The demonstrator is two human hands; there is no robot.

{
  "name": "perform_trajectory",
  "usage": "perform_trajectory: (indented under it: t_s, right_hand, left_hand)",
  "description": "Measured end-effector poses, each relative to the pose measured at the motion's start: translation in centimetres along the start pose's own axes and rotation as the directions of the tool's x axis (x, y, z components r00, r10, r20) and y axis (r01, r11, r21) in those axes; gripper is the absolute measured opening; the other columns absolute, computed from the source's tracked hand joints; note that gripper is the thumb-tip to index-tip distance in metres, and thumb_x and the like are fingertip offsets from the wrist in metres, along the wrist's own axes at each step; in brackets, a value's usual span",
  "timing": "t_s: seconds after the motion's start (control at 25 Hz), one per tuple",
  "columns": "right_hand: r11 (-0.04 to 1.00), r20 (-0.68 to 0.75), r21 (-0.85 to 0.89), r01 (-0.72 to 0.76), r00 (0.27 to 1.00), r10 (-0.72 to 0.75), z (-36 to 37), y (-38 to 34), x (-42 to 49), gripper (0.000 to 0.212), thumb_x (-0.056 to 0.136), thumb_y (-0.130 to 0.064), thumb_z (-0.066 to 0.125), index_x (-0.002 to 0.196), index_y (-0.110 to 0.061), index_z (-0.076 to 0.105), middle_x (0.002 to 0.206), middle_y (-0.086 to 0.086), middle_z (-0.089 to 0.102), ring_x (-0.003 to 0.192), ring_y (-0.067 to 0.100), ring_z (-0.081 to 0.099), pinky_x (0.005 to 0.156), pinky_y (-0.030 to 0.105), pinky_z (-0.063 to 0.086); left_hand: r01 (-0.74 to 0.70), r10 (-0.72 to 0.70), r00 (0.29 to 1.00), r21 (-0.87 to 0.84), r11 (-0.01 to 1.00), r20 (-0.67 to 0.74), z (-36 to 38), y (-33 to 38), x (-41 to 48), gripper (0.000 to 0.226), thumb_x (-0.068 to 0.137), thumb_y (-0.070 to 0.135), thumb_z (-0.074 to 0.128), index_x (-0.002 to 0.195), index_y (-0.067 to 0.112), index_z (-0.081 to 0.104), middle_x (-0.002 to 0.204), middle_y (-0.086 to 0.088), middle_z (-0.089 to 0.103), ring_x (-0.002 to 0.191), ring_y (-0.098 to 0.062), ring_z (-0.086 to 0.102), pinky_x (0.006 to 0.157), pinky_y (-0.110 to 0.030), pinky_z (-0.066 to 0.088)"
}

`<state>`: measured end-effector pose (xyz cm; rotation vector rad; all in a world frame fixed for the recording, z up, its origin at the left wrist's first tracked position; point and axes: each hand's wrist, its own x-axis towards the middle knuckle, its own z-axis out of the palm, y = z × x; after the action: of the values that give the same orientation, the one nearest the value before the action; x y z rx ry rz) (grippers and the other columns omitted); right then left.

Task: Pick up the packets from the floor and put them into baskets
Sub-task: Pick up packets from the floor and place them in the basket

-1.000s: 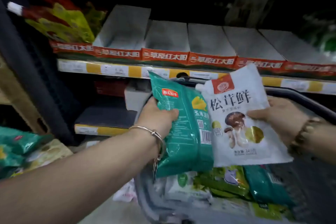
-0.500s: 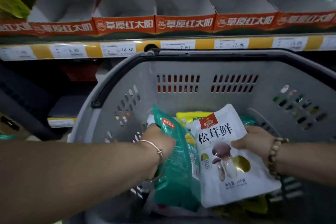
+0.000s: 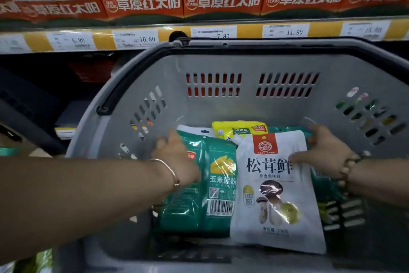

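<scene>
Cornstarch packet point(image 3: 218, 186) and mushroom seasoning pouch point(image 3: 276, 202) now lie in the basket point(image 3: 245, 111) at lower centre — left hand point(image 3: 174, 157) and right hand point(image 3: 327, 153) have let go, fingers spread.

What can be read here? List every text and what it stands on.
"草原红太阳": red display boxes.
"6.90", "10.80", "7.80", "11.90": shelf price tags; the fifth is blurred.
"松茸鲜", "复合调味料": white pouch.
"玉米淀粉": green packet.
Yellow packet: too small to read.

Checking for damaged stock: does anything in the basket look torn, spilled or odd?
Nothing stands out. The green packet and white mushroom pouch lie side by side, intact, in the grey basket; no spill shows.
</scene>
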<state>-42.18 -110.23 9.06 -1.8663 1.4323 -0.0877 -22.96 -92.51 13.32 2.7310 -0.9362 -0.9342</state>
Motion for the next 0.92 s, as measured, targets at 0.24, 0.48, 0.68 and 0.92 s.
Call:
perform_trajectory:
  t_s: [0.24, 0.48, 0.68, 0.92]
  right_hand:
    - [0.538, 0.394, -0.612, 0.58, 0.813, -0.429, 2.8, -1.8, 0.7, 0.13, 0.047, -0.071, 0.073, 0.146, -0.035, -0.004, 0.157, 0.0, -0.001, 0.144, 0.021, 0.004, 0.116, 0.048, 0.012]
    - [0.457, 0.454, -0.662, 0.594, 0.803, -0.386, 5.0, -0.4, 2.5, 0.14, 0.05, -0.076, 0.068, 0.14, -0.031, -0.029, 0.155, -0.001, -0.021, 0.143, 0.02, -0.015, 0.111, 0.052, -0.008]
    - [0.451, 0.485, -0.639, 0.623, 0.781, -0.392, 6.0, -0.1, 2.1, 0.14, 0.059, -0.07, 0.069, 0.138, -0.017, -0.034, 0.152, 0.008, -0.027, 0.14, 0.02, -0.024, 0.112, 0.045, -0.011]
    - [0.47, 0.561, -0.605, 0.643, 0.763, -0.322, 6.4, -0.7, 3.0, 0.141, 0.059, -0.067, 0.071, 0.14, -0.012, -0.031, 0.152, 0.01, -0.026, 0.14, 0.02, -0.022, 0.112, 0.045, -0.01]
  left_hand:
    - [-0.427, 0.327, 0.904, 0.629, 0.649, 0.277, 1.1, 1.8, 4.3, 0.132, 0.063, 0.06, 0.074, 0.145, 0.024, -0.023, 0.155, -0.01, -0.019, 0.144, -0.03, -0.012, 0.116, -0.051, 0.008]
    - [-0.443, 0.257, 0.888, 0.558, 0.702, 0.382, 3.2, 2.9, 6.5, 0.135, 0.058, 0.063, 0.076, 0.146, 0.02, -0.017, 0.153, -0.012, 0.015, 0.136, -0.036, 0.023, 0.108, -0.051, 0.031]
    - [-0.409, 0.224, 0.91, 0.67, 0.62, 0.349, 5.5, 2.5, 5.7, 0.145, 0.056, 0.066, 0.075, 0.14, 0.016, -0.032, 0.154, -0.017, -0.003, 0.14, -0.042, 0.006, 0.106, -0.064, 0.022]
    - [-0.355, 0.187, 0.931, 0.659, 0.663, 0.313, 6.5, 2.3, 6.5, 0.147, 0.056, 0.065, 0.075, 0.137, 0.017, -0.037, 0.153, -0.017, -0.021, 0.141, -0.043, -0.009, 0.104, -0.069, 0.015]
